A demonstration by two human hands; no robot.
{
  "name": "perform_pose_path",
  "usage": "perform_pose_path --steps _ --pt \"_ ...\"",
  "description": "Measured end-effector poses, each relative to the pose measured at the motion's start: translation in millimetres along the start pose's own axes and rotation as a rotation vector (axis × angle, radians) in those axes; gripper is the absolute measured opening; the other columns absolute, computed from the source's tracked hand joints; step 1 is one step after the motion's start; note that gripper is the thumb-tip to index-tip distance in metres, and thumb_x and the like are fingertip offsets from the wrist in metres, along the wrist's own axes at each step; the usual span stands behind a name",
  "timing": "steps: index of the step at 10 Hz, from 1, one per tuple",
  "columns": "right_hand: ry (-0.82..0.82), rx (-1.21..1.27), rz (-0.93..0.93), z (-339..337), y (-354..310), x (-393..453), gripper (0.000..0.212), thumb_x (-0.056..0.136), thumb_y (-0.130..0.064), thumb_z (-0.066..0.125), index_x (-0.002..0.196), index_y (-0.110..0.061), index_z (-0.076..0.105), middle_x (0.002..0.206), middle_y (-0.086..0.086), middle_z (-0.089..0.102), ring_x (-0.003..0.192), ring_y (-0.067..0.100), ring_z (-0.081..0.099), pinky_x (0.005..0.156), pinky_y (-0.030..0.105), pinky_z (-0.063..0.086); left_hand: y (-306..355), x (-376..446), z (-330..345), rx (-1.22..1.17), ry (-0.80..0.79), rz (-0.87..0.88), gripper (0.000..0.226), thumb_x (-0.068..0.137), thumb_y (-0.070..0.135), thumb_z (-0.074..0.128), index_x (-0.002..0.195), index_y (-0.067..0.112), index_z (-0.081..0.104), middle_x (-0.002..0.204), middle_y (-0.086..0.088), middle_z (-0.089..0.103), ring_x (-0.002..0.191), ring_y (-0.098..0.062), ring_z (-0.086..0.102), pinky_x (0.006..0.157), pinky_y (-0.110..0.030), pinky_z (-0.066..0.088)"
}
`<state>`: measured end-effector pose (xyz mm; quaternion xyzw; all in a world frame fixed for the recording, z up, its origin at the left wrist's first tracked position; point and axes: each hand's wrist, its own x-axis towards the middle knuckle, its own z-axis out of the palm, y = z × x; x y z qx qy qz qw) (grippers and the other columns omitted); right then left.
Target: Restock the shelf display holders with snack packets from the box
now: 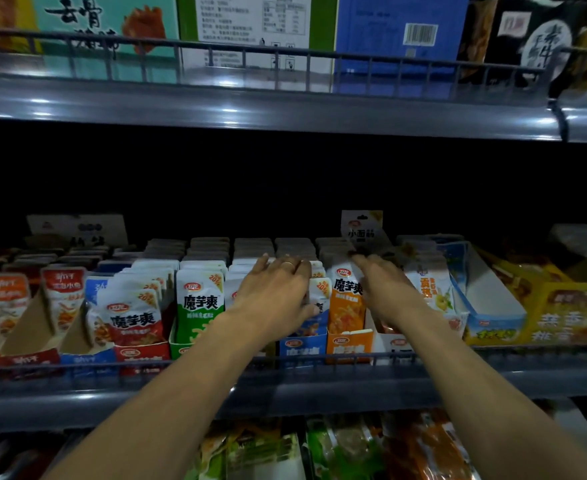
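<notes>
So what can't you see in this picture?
Head view only:
- Blue-holder packets: mostly covered by the left hand.
- Right hand: its grip is unclear, as its fingertips reach into the dark.
- Back of the shelf: lost in darkness.
- Supply box: not visible.
- Top-shelf cartons: cut off by the top edge.

Snack packets [200,299]: glossy plastic film, smooth, printed. Display holders [349,344]: matt cardboard, brown inside on left ones. Shelf edge [215,109]: smooth grey metal w/ sheen; wire rail [319,358] dark metal. Top-shelf cartons [260,29]: printed card, semi-matt.
</notes>
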<state>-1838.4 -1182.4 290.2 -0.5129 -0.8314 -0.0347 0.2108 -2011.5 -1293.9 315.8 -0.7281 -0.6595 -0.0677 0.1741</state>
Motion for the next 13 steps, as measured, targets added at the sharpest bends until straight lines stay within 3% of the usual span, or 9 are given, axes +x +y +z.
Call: perform_pose_path --steps 2,3,4,5,7,9,13 --pt "0.088 -0.004 -0.122 -1.9 5.9 -2.9 0.048 0.092 -0.002 0.056 0.135 -0.019 0.044 0.129 0.007 0.053 0.115 0.028 0.051 0.082 0.033 0.041 -8.6 -1.2 4.2 0.010 0.036 0.036 0.076 0.097 0.051 0.048 0.154 0.015 0.014 0.160 -0.005 0.024 0.147 -0.021 0.021 0.122 -0.040 0.007" --pt "0.135 -0.006 -0.165 -3.5 -0.5 4.1 0.034 0.094 -0.008 0.056 0.125 -0.017 0.047 0.122 0.006 0.054 0.112 0.025 0.049 0.080 0.032 0.040 -9.4 -0.8 6.8 0.006 0.051 0.036 0.075 0.097 0.051 0.047 0.154 0.016 0.014 0.160 -0.006 0.023 0.148 -0.021 0.020 0.122 -0.040 0.007" --pt "0.120 -0.014 -0.148 -2.5 -0.8 7.7 0.032 0.096 -0.015 0.054 0.127 -0.017 0.045 0.123 0.007 0.055 0.114 0.025 0.049 0.084 0.034 0.042 -9.3 -0.4 7.5 0.007 0.064 0.037 0.075 0.098 0.051 0.046 0.154 0.016 0.013 0.161 -0.006 0.023 0.148 -0.021 0.020 0.123 -0.040 0.007" --pt "0.084 -0.009 -0.118 -0.6 4.0 3.4 0.047 0.095 -0.032 0.058 0.137 -0.020 0.040 0.129 0.006 0.053 0.122 0.024 0.046 0.094 0.034 0.041 -9.6 -0.2 8.9 0.006 0.070 0.038 0.074 0.098 0.051 0.046 0.154 0.016 0.013 0.161 -0.005 0.023 0.148 -0.021 0.021 0.123 -0.040 0.007" --pt "0.059 -0.171 -0.136 1.2 -1.2 2.1 0.083 0.077 -0.053 0.074 0.140 -0.021 0.032 0.134 0.003 0.044 0.123 0.025 0.041 0.098 0.035 0.038 -7.9 -0.2 10.4 0.011 0.110 0.034 0.072 0.098 0.051 0.046 0.154 0.017 0.016 0.158 -0.005 0.027 0.146 -0.021 0.025 0.123 -0.041 0.009" --pt "0.109 -0.172 -0.143 7.2 -4.6 3.4 0.078 0.080 -0.048 0.074 0.139 -0.019 0.032 0.134 0.004 0.043 0.122 0.024 0.042 0.098 0.033 0.037 -7.6 -0.2 11.3 0.024 0.105 0.024 0.072 0.098 0.051 0.046 0.154 0.017 0.016 0.158 -0.005 0.028 0.145 -0.022 0.026 0.123 -0.041 0.010" --pt "0.078 -0.133 -0.120 -4.0 0.3 -0.1 0.089 0.077 -0.053 0.074 0.145 -0.019 0.027 0.140 0.005 0.038 0.129 0.025 0.038 0.104 0.035 0.036 -7.6 -0.7 5.5 -0.012 0.088 0.013 0.080 0.093 0.054 0.054 0.154 0.019 0.017 0.158 -0.003 0.027 0.145 -0.021 0.026 0.121 -0.038 0.010"
